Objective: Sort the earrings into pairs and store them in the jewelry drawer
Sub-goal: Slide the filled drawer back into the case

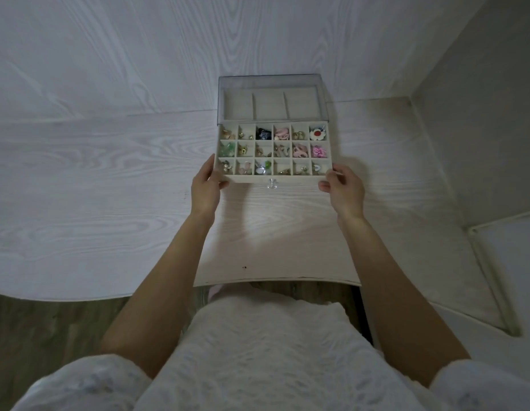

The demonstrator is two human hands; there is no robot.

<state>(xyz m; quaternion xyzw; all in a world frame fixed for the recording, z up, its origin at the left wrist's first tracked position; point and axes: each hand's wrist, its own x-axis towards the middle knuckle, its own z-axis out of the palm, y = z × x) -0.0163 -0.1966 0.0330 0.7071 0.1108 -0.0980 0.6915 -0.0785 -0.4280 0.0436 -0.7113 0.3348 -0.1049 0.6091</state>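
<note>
Jewelry drawer (302,180), cream felt tray with 18 small compartments in three rows of six, sits pulled out from a clear acrylic jewelry box (269,84) on a white wood-grain desk (109,179). Left hand (205,189) grips the drawer's front-left corner, thumb along the left wall, fingers curled under the front edge. Right hand (342,189) grips the front-right corner, thumb on the top rim, fingers wrapped below. Clear crystal knob (272,183) at the middle of the drawer front, between the two hands, untouched. Earrings fill nearly every compartment: white flower earrings with a red centre (318,133) in the back-right cell, pink ruffled earrings (318,151) in the cell just in front of that, dark blue earrings (263,133) in the back row third from left, pink earrings (281,133) next to them, green earrings (229,148) in the middle row far left, gold studs (300,134) in the back row fifth from left. Smaller gold and pearl pieces in the front row, too small to tell whether each cell holds a pair. Above the drawer, through the box lid, an upper tray (269,105) with three larger felt sections. Box stands against the back wall panel (139,54). Person wears a white textured garment (257,351), both forearms bare.
</note>
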